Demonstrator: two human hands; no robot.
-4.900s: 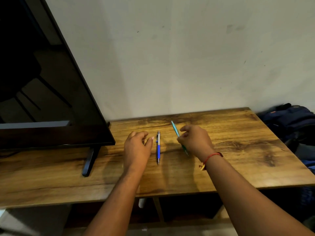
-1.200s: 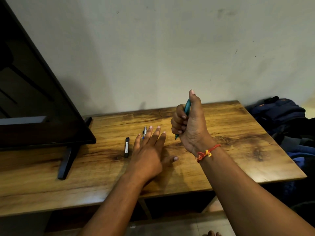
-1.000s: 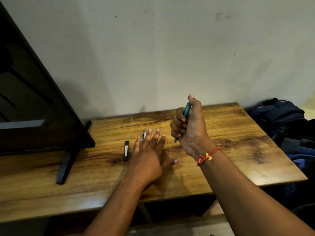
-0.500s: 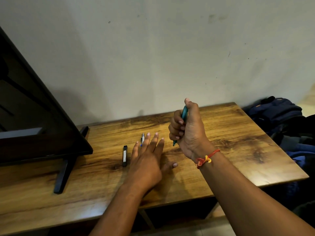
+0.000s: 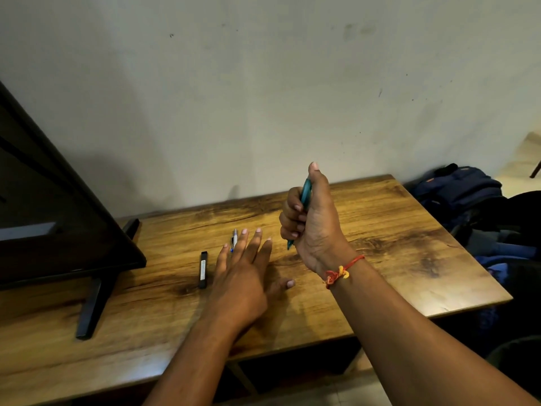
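Grips a slim teal plastic pen (image 5: 306, 194) nearly upright in the right hand (image 5: 314, 227), fingers (image 5: 292, 212) clamped round it, above the brown wooden counter (image 5: 395, 244). Rests the left hand (image 5: 243, 276) flat on the counter, fingers straight and apart, seemingly over a blue-and-white pen (image 5: 234, 240).

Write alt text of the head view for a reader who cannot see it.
A person's right hand grips a teal pen in its fist above a wooden table. The left hand lies flat on the table, fingers straight, partly hiding a blue-and-white pen; a black bar lies beside it.
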